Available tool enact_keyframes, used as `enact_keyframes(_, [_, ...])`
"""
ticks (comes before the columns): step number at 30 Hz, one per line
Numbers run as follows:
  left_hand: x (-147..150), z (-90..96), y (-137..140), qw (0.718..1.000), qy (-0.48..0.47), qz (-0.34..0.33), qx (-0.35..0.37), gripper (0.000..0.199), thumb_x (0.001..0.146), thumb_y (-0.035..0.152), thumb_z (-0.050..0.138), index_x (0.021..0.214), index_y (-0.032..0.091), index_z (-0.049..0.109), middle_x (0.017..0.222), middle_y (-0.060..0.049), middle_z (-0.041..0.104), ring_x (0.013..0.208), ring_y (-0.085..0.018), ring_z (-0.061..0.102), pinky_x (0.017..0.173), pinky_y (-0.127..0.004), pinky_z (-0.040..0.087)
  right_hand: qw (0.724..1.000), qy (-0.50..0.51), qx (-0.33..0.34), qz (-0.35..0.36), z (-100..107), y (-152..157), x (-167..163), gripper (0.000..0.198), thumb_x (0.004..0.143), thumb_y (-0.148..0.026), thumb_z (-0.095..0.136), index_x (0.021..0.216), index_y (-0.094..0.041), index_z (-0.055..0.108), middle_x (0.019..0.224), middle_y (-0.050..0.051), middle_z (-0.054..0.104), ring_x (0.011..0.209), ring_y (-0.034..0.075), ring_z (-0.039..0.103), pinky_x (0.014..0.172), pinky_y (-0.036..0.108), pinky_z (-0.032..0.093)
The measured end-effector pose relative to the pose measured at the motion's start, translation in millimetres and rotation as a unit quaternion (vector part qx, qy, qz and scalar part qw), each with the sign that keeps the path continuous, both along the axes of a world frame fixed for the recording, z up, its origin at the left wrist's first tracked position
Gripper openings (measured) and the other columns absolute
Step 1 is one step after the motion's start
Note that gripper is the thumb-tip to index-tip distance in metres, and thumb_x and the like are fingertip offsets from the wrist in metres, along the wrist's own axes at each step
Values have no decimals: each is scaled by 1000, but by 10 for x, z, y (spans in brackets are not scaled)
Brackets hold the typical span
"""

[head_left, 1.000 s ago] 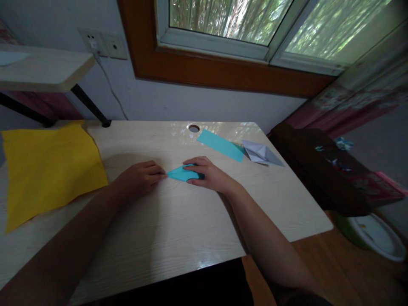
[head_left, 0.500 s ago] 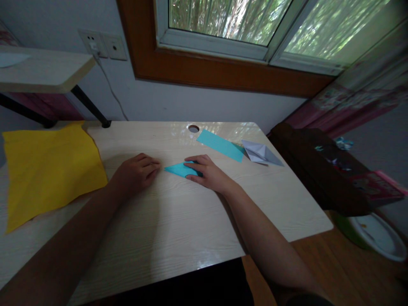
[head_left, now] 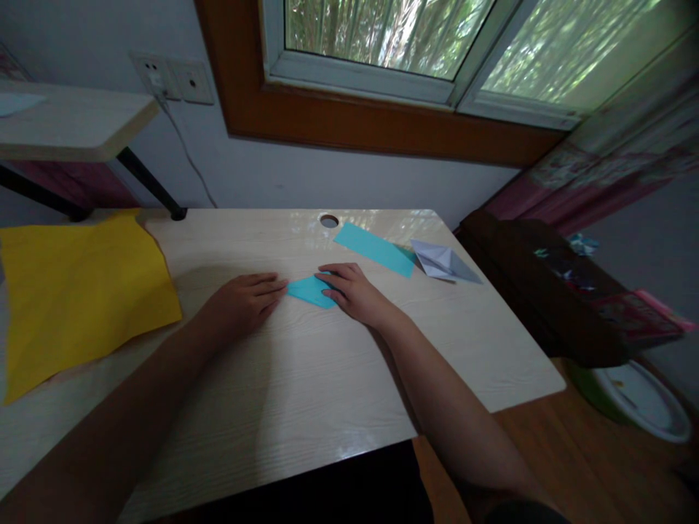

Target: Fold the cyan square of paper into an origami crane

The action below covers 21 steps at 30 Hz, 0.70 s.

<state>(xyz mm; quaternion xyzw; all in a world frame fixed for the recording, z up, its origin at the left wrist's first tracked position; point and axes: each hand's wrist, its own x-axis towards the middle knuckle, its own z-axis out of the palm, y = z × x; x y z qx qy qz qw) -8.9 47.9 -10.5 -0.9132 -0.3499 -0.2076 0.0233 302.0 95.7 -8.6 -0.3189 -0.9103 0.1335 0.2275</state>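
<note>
A small piece of blue paper (head_left: 310,291), folded into a pointed shape, lies flat on the pale desk. My left hand (head_left: 245,302) is open, its fingers stretched out flat with the tips at the paper's left point. From the other side, my right hand (head_left: 349,291) rests on the paper's right part. Its fingers are spread and slightly bent, hiding that end of the paper. Beyond my right hand lie a flat blue paper strip (head_left: 374,249) and a folded white paper piece (head_left: 440,260).
A large creased yellow sheet (head_left: 87,298) covers the desk's left side. Behind it, a raised shelf (head_left: 81,120) stands on black legs. A round cable hole (head_left: 329,221) is near the back edge. Right of the desk, a white basin (head_left: 644,404) sits low by the floor.
My left hand has moved right and flattened, its fingertips now at the paper's point. My right fingers have shifted a little, showing the paper's lower edge. The view has shifted slightly.
</note>
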Motion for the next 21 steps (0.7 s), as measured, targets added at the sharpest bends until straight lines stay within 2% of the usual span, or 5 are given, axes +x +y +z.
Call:
enact_keyframes(7, [45, 87, -16, 1000, 5, 8, 4, 30, 104, 27, 49, 120, 20, 74, 122, -9, 75, 114, -25, 68, 101, -44, 57, 1000, 15, -11, -5, 8, 10, 18, 39, 101, -29, 58, 140, -28, 62, 137, 12, 62, 128, 28, 52, 111, 53, 43])
enact_keyframes(11, [75, 137, -26, 1000, 16, 9, -5, 32, 104, 22, 48, 128, 20, 68, 114, -10, 74, 102, -23, 68, 90, -39, 59, 1000, 16, -3, 4, 40, -29, -42, 37, 101, -29, 58, 138, -25, 63, 134, 12, 62, 124, 26, 54, 110, 49, 43])
enact_keyframes(14, [61, 138, -14, 1000, 22, 2, -1, 36, 103, 19, 48, 135, 20, 63, 115, -10, 72, 102, -22, 66, 88, -37, 59, 1000, 13, 0, 3, 48, -47, -60, 35, 101, -30, 59, 136, -27, 65, 134, 12, 62, 123, 27, 54, 109, 51, 44])
enact_keyframes(21, [14, 151, 28, 998, 42, 23, 43, 28, 102, 19, 49, 118, 23, 73, 121, -9, 71, 103, -24, 63, 90, -41, 57, 1000, 3, -9, 19, 109, -89, -92, 27, 101, -34, 60, 124, -29, 72, 135, 11, 61, 121, 26, 57, 107, 52, 46])
